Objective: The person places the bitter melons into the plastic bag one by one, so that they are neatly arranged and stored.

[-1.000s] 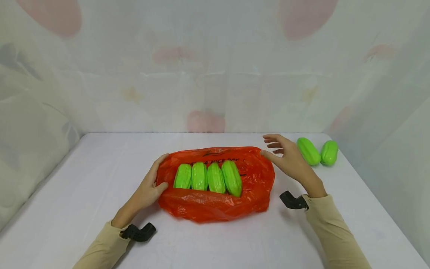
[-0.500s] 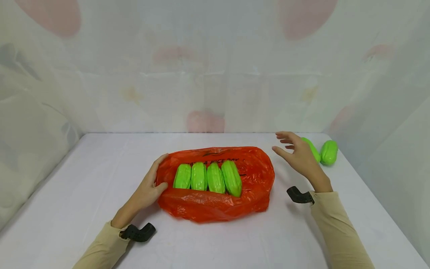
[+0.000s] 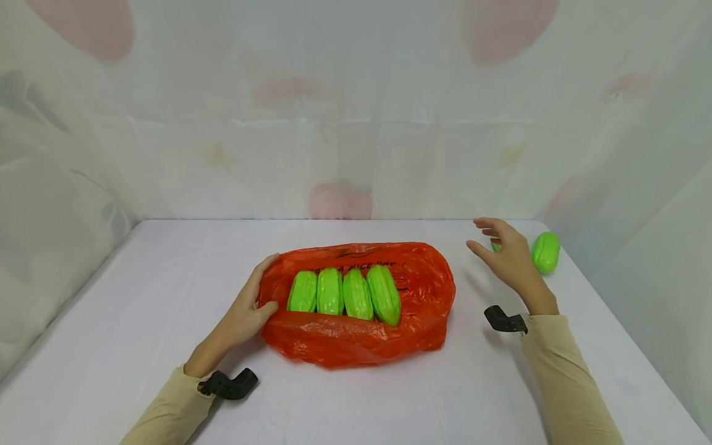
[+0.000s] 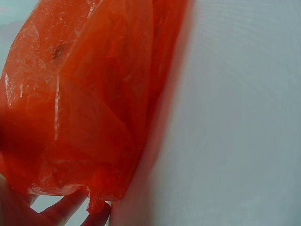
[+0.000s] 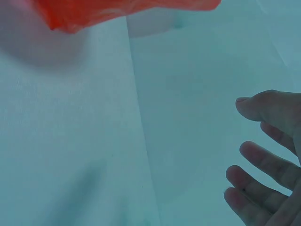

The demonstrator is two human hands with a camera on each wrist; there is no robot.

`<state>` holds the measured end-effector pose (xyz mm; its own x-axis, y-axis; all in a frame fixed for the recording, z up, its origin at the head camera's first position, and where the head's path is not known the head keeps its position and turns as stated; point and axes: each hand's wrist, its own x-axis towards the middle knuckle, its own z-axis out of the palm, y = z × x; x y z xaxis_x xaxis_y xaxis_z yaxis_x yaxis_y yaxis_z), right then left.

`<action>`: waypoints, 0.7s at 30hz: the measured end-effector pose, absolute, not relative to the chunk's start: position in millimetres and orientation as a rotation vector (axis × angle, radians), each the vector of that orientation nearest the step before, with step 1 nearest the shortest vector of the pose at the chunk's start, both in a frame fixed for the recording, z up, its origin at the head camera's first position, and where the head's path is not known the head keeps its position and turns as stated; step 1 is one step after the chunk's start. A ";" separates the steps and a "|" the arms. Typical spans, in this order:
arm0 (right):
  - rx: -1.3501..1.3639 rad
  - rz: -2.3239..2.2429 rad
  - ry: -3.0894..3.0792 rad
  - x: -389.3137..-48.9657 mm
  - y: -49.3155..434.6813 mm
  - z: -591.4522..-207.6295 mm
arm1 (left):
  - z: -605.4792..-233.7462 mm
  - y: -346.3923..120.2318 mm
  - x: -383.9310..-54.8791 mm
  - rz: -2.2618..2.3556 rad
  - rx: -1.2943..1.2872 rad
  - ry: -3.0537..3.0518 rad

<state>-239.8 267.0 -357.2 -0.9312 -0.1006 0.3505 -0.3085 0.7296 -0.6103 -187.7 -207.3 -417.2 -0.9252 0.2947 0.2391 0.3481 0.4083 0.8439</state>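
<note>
Fruits (image 3: 330, 292), ridged and green, are lying in a red plastic bag (image 3: 350, 339) that the left grip (image 3: 248, 312) is clasping; the right grip (image 3: 510, 256), half-spread and empty, is hovering near loose fruits (image 3: 546, 253), best taken mid-body.

Bag (image 3: 424, 303), red: thin plastic film, glossy, crinkled, translucent. Green pieces (image 3: 358, 295): plastic-looking, glossy, ribbed lengthwise. Bench (image 3: 356, 405): white, cloth-like surface, matt, mostly smooth. Backdrop (image 3: 389, 164): thin sheet, faint sheen, creased. Sleeves (image 3: 567, 377): beige cloth, matt, lightly wrinkled. Wrist fittings (image 3: 240, 385): black, apparently plastic, dull finish.
</note>
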 end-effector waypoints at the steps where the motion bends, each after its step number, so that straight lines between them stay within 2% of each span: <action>1: 0.317 1.001 -2.638 -240.2 268.4 -357.9 | -417.3 -207.4 -187.8 -1.568 -0.589 -2.596; 21: 0.204 0.976 -2.613 -243.4 297.8 -370.1 | -415.3 -206.3 -186.6 -1.576 -0.598 -2.590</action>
<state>-243.4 297.8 -370.1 -0.9308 -0.0146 0.3651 -0.2504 0.7531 -0.6084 -186.6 -206.3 -415.3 -0.9239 0.2980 0.2401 0.3502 0.4055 0.8444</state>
